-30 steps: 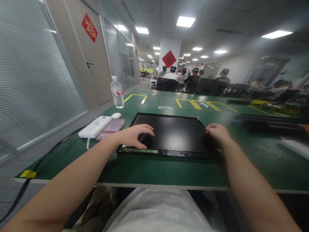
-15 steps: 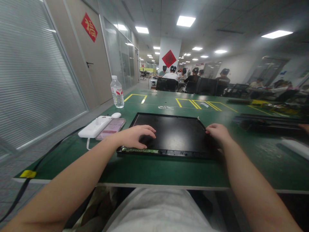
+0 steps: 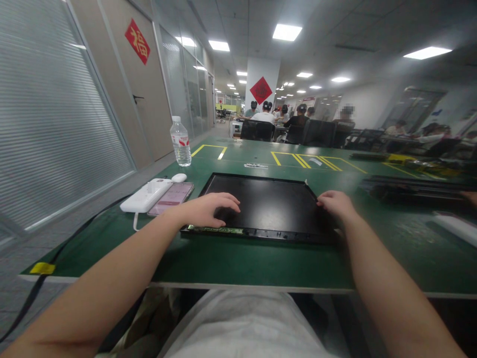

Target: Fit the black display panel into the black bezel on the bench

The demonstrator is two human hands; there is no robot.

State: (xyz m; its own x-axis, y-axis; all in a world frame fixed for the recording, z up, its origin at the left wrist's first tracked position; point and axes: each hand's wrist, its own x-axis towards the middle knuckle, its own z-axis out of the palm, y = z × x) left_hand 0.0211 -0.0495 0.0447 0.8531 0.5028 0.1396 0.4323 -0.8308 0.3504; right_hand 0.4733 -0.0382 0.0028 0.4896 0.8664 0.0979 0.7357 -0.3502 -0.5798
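Note:
A black flat panel (image 3: 276,204) in a thin dark frame lies on the green table (image 3: 261,263) in front of me. Along its near edge runs a green circuit strip (image 3: 234,231), toward the left. Over the panel's left part rests my left hand (image 3: 216,209), fingers spread and slightly curled, with the thumb near the strip. At the panel's right edge my right hand (image 3: 335,204) has its thumb and fingertips pinched together on the frame. A small pale tab (image 3: 306,182) sticks up at the far right corner.
Left of the panel are a phone (image 3: 171,199), a white power strip (image 3: 145,195), a white mouse-like object (image 3: 179,177) and a water bottle (image 3: 181,143). Dark panels (image 3: 406,191) lie at the right, with another person's hand (image 3: 470,197) beside them. Several people sit farther back.

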